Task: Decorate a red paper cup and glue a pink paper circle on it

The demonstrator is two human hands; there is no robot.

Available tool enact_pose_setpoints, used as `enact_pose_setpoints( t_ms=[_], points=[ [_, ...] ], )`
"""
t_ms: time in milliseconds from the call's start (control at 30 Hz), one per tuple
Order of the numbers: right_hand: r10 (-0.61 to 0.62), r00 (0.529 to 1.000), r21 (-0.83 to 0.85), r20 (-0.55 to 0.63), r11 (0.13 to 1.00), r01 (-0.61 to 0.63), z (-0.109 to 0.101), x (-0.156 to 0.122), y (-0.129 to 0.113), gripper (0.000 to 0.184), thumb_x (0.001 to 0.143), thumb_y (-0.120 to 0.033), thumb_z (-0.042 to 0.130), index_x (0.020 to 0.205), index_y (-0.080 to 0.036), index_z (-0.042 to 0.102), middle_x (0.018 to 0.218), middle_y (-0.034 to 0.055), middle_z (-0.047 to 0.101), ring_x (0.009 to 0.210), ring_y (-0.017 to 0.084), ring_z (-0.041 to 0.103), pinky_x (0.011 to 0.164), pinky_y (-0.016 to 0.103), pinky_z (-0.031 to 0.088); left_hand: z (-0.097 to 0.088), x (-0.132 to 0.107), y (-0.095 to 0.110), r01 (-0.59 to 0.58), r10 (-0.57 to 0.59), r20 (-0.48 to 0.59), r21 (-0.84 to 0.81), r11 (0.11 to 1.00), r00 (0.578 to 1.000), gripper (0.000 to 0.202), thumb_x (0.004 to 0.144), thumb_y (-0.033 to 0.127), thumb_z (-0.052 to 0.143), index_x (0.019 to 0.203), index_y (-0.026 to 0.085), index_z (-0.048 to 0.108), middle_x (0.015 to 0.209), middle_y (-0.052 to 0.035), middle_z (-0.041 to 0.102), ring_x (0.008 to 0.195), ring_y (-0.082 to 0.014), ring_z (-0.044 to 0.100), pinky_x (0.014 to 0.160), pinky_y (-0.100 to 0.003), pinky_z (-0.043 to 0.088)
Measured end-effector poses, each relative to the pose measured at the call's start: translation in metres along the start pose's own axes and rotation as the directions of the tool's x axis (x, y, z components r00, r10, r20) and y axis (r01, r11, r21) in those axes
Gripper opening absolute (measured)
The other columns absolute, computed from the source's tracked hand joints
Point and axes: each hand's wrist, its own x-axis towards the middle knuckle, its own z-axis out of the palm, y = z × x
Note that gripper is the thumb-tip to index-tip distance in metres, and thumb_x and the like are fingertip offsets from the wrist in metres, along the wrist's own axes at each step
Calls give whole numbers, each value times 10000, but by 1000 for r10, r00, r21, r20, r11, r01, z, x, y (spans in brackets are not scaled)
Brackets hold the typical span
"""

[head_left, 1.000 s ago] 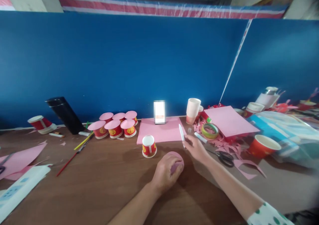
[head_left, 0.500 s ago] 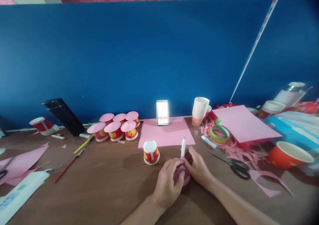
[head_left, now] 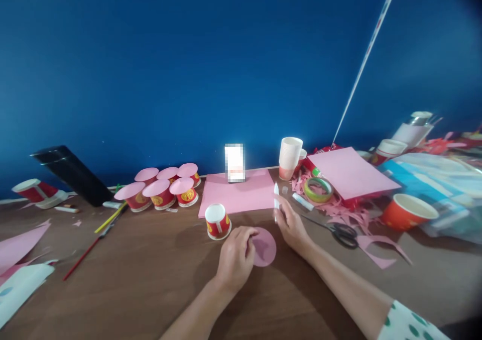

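My left hand (head_left: pixel 236 257) is closed at the left edge of a round pink paper disc (head_left: pixel 266 249), with thumb and fingertips on it. The disc's face is turned up towards me. A slim white pen (head_left: pixel 276 202) stands upright in my right hand (head_left: pixel 291 224), its tip pointing up, to the right of the disc. Just beyond my left hand, an upside-down red and white paper cup (head_left: pixel 218 222) rests on the table. Several red cups topped with pink discs (head_left: pixel 158 192) stand in two rows farther left.
Pink sheets (head_left: pixel 241 197) lie behind the cup, with a bright blurred-out upright object (head_left: pixel 235 163) on them. To the right are stacked white cups (head_left: pixel 289 156), green tape (head_left: pixel 318 189), scissors (head_left: pixel 344 234), paper scraps and an orange cup (head_left: pixel 408 212). A black bottle (head_left: pixel 75 174) leans left.
My hands have moved apart. The pink disc, mostly hidden between them before, now shows flat by my left hand, while the pen has moved away with my right. The view has shifted.
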Motion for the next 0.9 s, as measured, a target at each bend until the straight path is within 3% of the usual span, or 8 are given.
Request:
enact_pose_setpoints(
  t_ms=[100,233,367,467,567,633,733,900],
  points=[
    [-7,1000,64,5,998,7,-5,-4,-1,289,893,-265,380,1131,-178,519,751,16,579,641,136,559,674,264,458,-3,3,-6,-45,37,66,120,992,997,285,780,35,412,937,192,590,924,-42,640,890,-181,558,812,-332,447],
    [6,999,248,-33,969,2,-6,-12,-9,290,890,-272,394,1157,-192,471,835,33,616,744,142,594,690,261,466,-3,6,-16,-72,55,97,181,981,994,246,792,71,440,944,163,610,957,-60,654,903,-187,568,860,-345,437],
    [37,995,349,-95,937,-2,3,-18,-17,291,794,-302,556,1060,-194,508,923,54,638,770,145,605,629,239,459,-1,9,-23,-99,65,158,223,970,985,204,753,64,483,848,157,637,853,-60,665,820,-183,586,803,-324,455],
    [172,983,489,-58,864,-122,7,-18,-20,252,799,-372,544,960,-180,525,702,11,629,614,119,578,504,203,415,-1,10,-24,-144,100,198,221,965,975,206,747,59,488,817,161,652,841,-53,675,820,-179,593,805,-317,450],
    [259,966,581,-27,790,-196,0,-15,-24,273,810,-421,520,892,-164,560,514,-49,510,432,73,434,393,176,313,-2,11,-23,-140,99,181,226,964,978,228,760,61,476,854,155,662,900,-62,683,864,-183,596,834,-319,444],
    [249,966,572,-63,802,-170,-10,-13,-25,272,789,-420,552,887,-167,575,537,-50,504,434,64,411,383,172,295,-2,11,-22,-137,96,176,237,962,980,241,761,59,475,877,155,663,922,-62,684,876,-184,595,844,-322,443],
    [225,968,489,-108,860,-145,-28,-10,-16,299,747,-395,606,950,-178,570,688,-1,598,539,88,498,411,173,345,-2,11,-22,-161,112,189,271,949,976,237,772,71,480,892,158,665,928,-64,682,867,-187,594,845,-334,442],
    [326,911,352,-254,908,-227,-45,-11,26,311,774,-356,538,1033,-183,534,784,35,638,627,132,566,456,196,400,0,11,-22,-169,105,204,329,929,973,226,823,126,462,919,139,666,951,-84,676,905,-201,590,865,-350,442]
  ],
)
